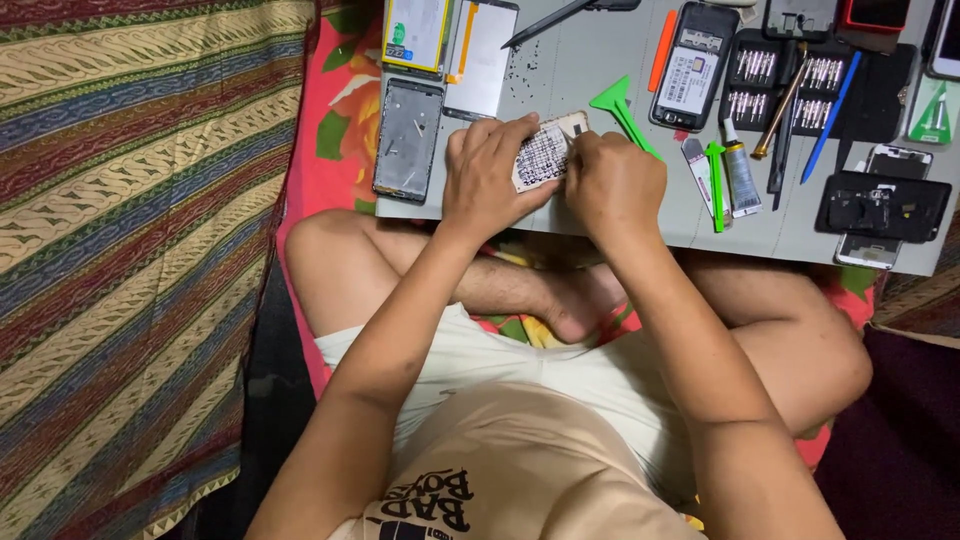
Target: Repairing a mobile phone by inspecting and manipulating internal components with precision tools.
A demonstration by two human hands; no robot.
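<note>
A small rectangular cream-edged plate with a dark dotted face (pixel 545 155) sits at the near edge of the grey work board (pixel 590 75), pinched in the left hand (pixel 487 175), fingers closed on its left side. The right hand (pixel 612 180) is curled tight against its right end; what it grips cannot be told. At nine o'clock lies a bare grey phone frame (pixel 407 140); at two o'clock, a green plastic pry tool (pixel 620 108). Phones lie opened and parts spread, none reassembled.
</note>
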